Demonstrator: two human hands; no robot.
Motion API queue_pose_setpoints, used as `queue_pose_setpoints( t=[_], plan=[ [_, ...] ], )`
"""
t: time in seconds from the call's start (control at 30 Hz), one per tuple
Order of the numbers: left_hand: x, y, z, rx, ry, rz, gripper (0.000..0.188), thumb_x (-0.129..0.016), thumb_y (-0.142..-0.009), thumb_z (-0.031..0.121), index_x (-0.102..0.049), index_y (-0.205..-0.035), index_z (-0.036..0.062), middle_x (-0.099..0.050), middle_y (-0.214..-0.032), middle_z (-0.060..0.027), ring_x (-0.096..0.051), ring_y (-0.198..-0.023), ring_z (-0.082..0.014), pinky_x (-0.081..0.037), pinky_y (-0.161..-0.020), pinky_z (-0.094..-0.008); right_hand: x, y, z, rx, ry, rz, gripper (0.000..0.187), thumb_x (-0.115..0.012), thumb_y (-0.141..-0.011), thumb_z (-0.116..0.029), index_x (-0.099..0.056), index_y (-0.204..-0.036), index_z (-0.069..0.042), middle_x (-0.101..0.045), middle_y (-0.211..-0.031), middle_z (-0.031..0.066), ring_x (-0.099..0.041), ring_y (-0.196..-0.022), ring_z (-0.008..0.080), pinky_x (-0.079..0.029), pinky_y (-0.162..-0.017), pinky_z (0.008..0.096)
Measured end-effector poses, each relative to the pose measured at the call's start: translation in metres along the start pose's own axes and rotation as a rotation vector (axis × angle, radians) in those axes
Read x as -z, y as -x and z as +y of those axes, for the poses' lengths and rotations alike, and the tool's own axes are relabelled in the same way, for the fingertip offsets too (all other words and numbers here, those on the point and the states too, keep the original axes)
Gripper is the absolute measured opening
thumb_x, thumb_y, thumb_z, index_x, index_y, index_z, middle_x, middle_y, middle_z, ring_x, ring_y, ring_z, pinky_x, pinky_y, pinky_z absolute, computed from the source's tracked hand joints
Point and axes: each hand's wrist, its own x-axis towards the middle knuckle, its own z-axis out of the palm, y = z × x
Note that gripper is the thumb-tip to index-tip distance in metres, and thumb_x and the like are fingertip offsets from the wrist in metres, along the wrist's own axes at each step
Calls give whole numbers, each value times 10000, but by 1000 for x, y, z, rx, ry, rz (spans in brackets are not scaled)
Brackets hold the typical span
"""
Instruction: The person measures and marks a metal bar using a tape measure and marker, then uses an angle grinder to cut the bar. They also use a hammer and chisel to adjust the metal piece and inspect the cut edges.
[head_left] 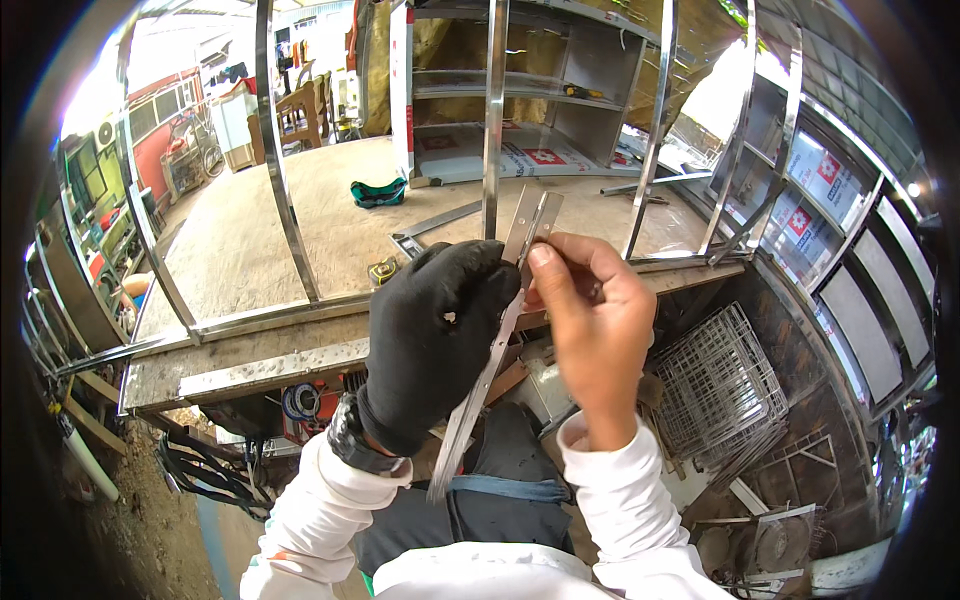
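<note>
My left hand, in a black glove, grips a long narrow piano hinge near its upper end. The hinge is silvery metal with a row of small holes, and its two leaves spread into a slim V at the top. It slants down past my left wrist toward my lap. My bare right hand pinches the hinge's upper part between thumb and bent index finger. Those fingers hide whether anything small sits between them. Both hands are in front of an upright metal bar.
Shiny upright bars rise along the wooden bench. Behind them lie a tape measure, a metal square and a teal strap-like item. A metal cabinet stands farther back. Wire racks lean at the lower right.
</note>
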Motion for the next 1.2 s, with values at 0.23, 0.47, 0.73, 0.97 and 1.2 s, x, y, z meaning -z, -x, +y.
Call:
queue_pose_setpoints(
  t=[0.23, 0.47, 0.73, 0.97, 1.2],
  plan=[
    [-6, -7, -11, -135, -190, 98, 176, -738, -980, 122, -741, -1106, -1, -746, -895, -86, -677, -750, -132, -550, -705, -302, -2, 1, 18, -52, -137, -34, 303, -814, -956, -171, -688, -1157, 18, -703, -1006, 35, -654, -881, 77, -561, -776, 231],
    [14, -15, -15, 13, 361, 240, 264, -726, -1025, 156, -704, -1214, -28, -727, -967, -16, -657, -846, -81, -544, -753, -264, 5, 48, 47, -240, 113, -354, 225, -794, -962, -148, -730, -1115, 4, -739, -959, 42, -699, -880, 115, -570, -811, 264],
    [15, 29, -18, 346, 351, -63, 110, -706, -998, 74, -706, -1070, -9, -706, -910, -1, -636, -845, -71, -549, -755, -286, 4, 50, 47, -108, 20, -305, 192, -724, -1006, -147, -716, -986, 44, -744, -799, 134, -698, -658, 200, -512, -616, 327],
    [14, 65, -56, 265, 744, -235, 309, -609, -1085, 117, -548, -1361, -7, -635, -1240, -37, -579, -1121, -99, -489, -991, -280, 17, 72, 55, -333, -393, -264, 188, -861, -860, -44, -745, -984, 37, -764, -893, 103, -717, -750, 155, -566, -672, 275],
    [6, 64, -80, 410, 813, -277, 297, -627, -1087, 171, -588, -1332, 7, -640, -1170, 17, -561, -1072, -53, -490, -959, -257, 7, 77, 64, -493, -437, -183, 301, -932, -801, -132, -731, -926, 55, -745, -806, 92, -695, -667, 152, -591, -608, 295]
  ],
)
